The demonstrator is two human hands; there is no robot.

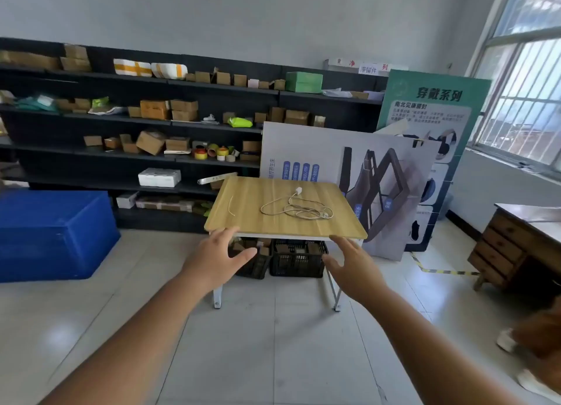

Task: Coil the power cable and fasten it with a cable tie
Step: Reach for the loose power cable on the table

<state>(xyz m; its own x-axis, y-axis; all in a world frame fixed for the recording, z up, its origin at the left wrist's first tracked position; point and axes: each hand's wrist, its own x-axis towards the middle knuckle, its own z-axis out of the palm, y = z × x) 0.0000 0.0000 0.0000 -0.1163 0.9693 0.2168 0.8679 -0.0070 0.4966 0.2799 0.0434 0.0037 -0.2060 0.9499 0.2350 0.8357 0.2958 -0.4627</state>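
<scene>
A white power cable (296,208) lies in a loose tangle on the small wooden table (252,219), its white plug (298,190) at the far end. A thin pale cable tie (231,205) lies on the table's left part, apart from the cable. My left hand (214,257) is stretched out in front of the table's near left edge, fingers apart, holding nothing. My right hand (353,266) reaches out below the near right edge, also spread and empty. Neither hand touches the cable or the tie.
Dark crates (296,257) with boxes stand under the table. Black shelving (136,125) full of cartons lines the back wall. A blue bin (54,234) sits at left, leaning poster boards (379,186) behind the table, a wooden desk (516,246) at right under a window.
</scene>
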